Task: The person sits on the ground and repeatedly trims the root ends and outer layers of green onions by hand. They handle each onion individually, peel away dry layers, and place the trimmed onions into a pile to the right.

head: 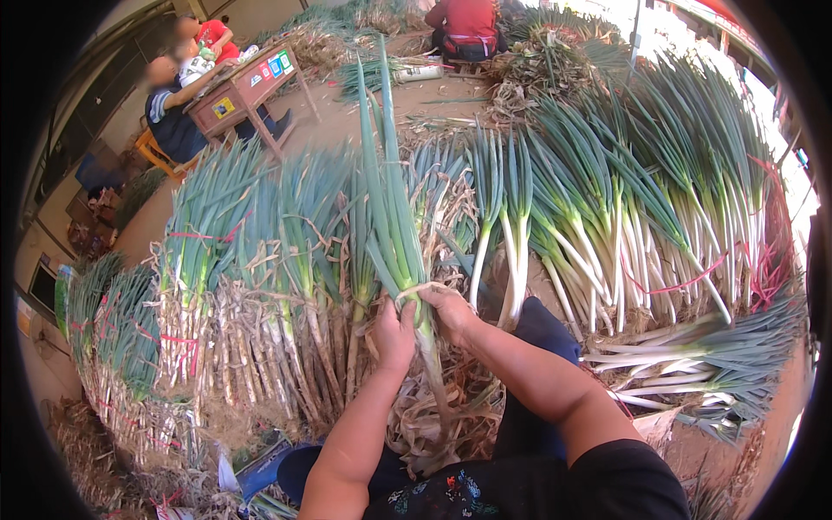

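Upright before me stands a large green onion, its green leaves pointing away and its soiled pale stalk towards my lap. My left hand grips it from the left, just under where the leaves fan out. From the right, my right hand pinches a dry outer leaf that bends across the stalk at the same height. Dry peeled leaves lie heaped between my legs, under the stalk's root end. To the left stand unpeeled green onions with brown husks. Cleaned green onions with white stalks stand to the right.
Bundles tied with red string stand at the left. More white-stalked onions lie on their side at my right. Beyond is a wooden table with people beside it. A person in red sits at the back near leaf piles.
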Available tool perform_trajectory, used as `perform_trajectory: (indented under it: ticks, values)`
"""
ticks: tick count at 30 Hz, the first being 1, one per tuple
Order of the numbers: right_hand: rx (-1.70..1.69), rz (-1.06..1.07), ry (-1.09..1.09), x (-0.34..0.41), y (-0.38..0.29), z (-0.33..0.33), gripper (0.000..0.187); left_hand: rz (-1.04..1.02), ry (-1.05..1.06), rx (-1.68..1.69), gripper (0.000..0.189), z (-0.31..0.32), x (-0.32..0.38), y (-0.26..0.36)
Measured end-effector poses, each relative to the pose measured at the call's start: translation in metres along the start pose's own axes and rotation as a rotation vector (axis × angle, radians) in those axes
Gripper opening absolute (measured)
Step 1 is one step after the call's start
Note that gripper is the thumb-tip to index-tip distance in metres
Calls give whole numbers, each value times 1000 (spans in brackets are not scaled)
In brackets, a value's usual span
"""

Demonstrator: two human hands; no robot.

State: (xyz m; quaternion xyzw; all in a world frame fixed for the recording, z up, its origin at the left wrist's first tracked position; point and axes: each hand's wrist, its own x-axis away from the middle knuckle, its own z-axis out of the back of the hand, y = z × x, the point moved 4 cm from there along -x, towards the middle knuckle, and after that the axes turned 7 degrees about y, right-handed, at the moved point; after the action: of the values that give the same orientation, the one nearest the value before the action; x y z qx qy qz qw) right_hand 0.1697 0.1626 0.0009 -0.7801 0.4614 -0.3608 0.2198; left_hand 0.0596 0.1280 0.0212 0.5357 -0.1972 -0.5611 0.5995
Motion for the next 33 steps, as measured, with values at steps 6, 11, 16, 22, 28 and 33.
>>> perform_trajectory:
  ticks: [6,11,16,22,28,33]
  values:
    - [56,-43,295,-12,-27,7,31,-196,-401,-599,23,0,104,-43]
    - [36,70,208,-17,-66,6,31,-204,-1310,-930,36,49,249,-104]
    - [-171,-116,-130,-34,-60,18,31,143,-957,-639,51,42,107,-36]
    - [230,79,259,-45,-29,34,50,414,-446,177,44,-20,38,0]
    - [42,155,192,-29,-32,34,79,128,-173,-106,45,-24,33,-24]
    - [-20,152,235,-25,-24,27,44,541,-224,304,31,-43,-18,13]
